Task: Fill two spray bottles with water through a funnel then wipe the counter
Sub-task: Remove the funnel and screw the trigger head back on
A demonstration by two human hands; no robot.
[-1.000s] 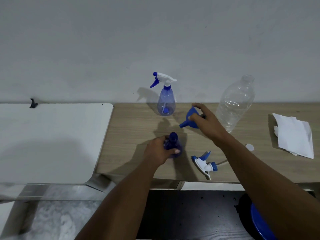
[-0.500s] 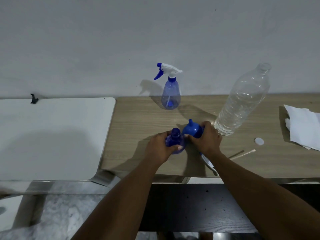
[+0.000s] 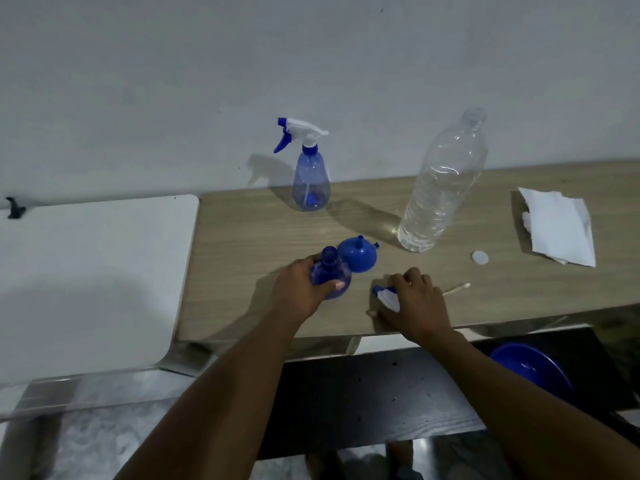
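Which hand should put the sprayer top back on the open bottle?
The right hand: it already rests on the sprayer top, while the left hand is busy steadying the open bottle.

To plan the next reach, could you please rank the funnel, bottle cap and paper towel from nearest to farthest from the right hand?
From the right hand:
1. Funnel, just left and behind.
2. Bottle cap, to the right.
3. Paper towel, far right.

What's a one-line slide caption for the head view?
Left hand steadies the open spray bottle beside the upturned funnel; right hand covers the detached trigger head.
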